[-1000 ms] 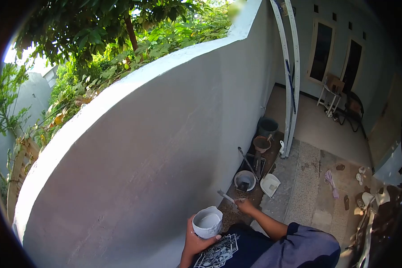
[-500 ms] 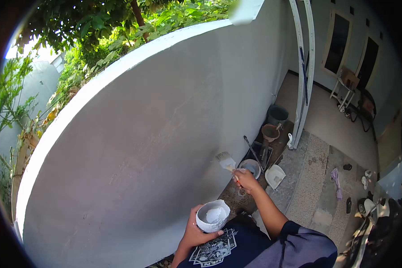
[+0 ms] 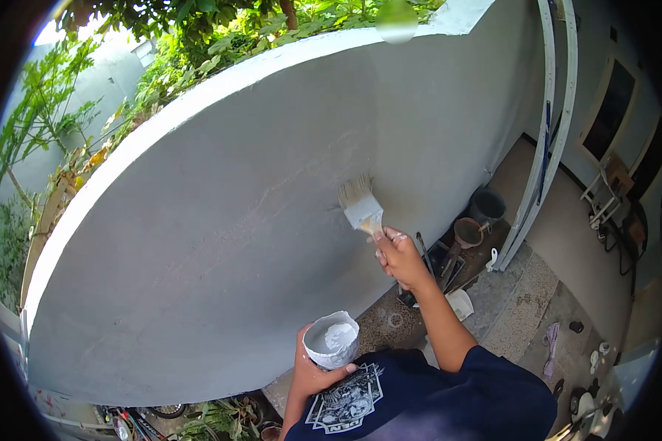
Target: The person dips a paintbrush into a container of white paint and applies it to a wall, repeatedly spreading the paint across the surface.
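Note:
A wide paintbrush (image 3: pixel 363 212) with pale bristles and a white-smeared ferrule is gripped by its handle in my right hand (image 3: pixel 400 257). Its bristles point up and overlap the grey wall (image 3: pixel 228 242) in this view. Specks of white paint dot my fingers. Close to my chest, my left hand (image 3: pixel 310 367) wraps round a paint-crusted tub (image 3: pixel 331 342), thumb on the near side. White paint (image 3: pixel 339 336) lies inside the tub. Faint rough streaks cross the wall left of the brush.
Along the wall's foot stand a dark bucket (image 3: pixel 487 206) and a brown pot (image 3: pixel 468 232). A white dustpan-like scoop (image 3: pixel 460 303) lies behind my right forearm. White metal posts (image 3: pixel 552 140) rise at the right. Plants (image 3: pixel 221 422) and a bicycle wheel show below the wall.
My right hand has raised the paintbrush up along the wall. The view has turned left, and the tub stays in my left hand near my chest.

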`<action>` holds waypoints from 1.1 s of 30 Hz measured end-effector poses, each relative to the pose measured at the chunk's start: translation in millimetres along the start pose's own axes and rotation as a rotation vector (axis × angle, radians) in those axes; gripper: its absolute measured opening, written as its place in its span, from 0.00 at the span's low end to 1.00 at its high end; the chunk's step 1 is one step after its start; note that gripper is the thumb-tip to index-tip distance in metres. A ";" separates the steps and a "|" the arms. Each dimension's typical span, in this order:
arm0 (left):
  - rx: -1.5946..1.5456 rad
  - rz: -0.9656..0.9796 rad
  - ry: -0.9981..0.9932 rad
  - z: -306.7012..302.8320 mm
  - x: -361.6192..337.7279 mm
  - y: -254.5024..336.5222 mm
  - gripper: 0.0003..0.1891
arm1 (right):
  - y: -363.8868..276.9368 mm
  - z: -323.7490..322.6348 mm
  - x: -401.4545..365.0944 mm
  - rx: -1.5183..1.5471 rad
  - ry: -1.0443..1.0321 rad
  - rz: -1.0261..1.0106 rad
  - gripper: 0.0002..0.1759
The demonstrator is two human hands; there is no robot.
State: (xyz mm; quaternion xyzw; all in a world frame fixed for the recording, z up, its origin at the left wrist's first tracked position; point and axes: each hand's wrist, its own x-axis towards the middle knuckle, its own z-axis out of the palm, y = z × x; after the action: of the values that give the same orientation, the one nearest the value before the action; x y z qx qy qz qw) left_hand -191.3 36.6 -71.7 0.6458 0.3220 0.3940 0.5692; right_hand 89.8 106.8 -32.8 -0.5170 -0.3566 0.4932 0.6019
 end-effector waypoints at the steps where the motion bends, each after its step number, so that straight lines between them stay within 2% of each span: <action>1: -0.005 0.003 0.017 5.4 0.4 -0.2 0.55 | 11.0 -3.9 -6.7 -0.018 -0.023 0.066 0.15; 5: 0.010 -0.017 0.093 24.0 -2.9 -4.1 0.54 | 76.4 -29.7 -21.2 -0.105 -0.087 0.270 0.16; 8: 0.028 -0.013 0.133 41.2 -2.2 -5.1 0.54 | 100.7 -50.4 -23.9 -0.136 -0.145 0.382 0.16; 10: 0.052 0.007 0.161 51.0 0.4 -6.2 0.54 | 64.6 -47.7 -21.3 -0.192 -0.187 0.354 0.16; 15: 0.021 -0.017 0.217 77.4 -1.3 -5.3 0.54 | -87.8 -18.2 -0.8 0.020 -0.281 -0.079 0.16; 19: 0.008 0.027 0.234 87.3 0.3 -11.0 0.54 | -125.7 -10.2 3.5 0.090 -0.333 -0.248 0.16; 22: 0.038 0.015 0.239 92.1 1.7 -13.0 0.55 | -96.0 -19.5 -7.2 0.041 -0.316 -0.168 0.15; 23: 0.040 0.005 0.240 93.4 1.7 -13.3 0.54 | -75.5 -25.0 -10.2 0.032 -0.327 -0.069 0.14; 26: 0.059 -0.034 0.234 95.3 -0.9 -11.9 0.54 | 11.7 -42.7 -13.3 -0.025 -0.312 0.036 0.13; 28: 0.077 -0.048 0.228 97.1 1.6 -9.4 0.54 | 31.7 -50.0 -21.2 -0.073 -0.274 0.177 0.12; 29: 0.061 -0.036 0.224 98.2 3.7 -7.6 0.54 | 29.0 -52.5 -20.6 -0.070 -0.281 0.175 0.12; 31: 0.051 -0.038 0.217 97.8 4.0 -5.4 0.54 | 0.1 -50.9 -33.2 -0.052 -0.277 0.024 0.11; 32: 0.075 -0.034 0.209 96.9 5.4 -4.7 0.54 | -9.8 -48.0 -32.1 -0.046 -0.272 0.031 0.11; 33: 0.097 -0.027 0.199 96.9 7.1 -5.0 0.54 | -22.2 -43.4 -25.0 -0.055 -0.265 -0.098 0.11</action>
State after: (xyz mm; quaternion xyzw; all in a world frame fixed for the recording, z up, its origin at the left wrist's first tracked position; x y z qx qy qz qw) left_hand -102.8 -3.2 -79.6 0.6259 0.4042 0.4324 0.5078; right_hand 129.0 71.5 -18.3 -0.4456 -0.4714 0.5170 0.5585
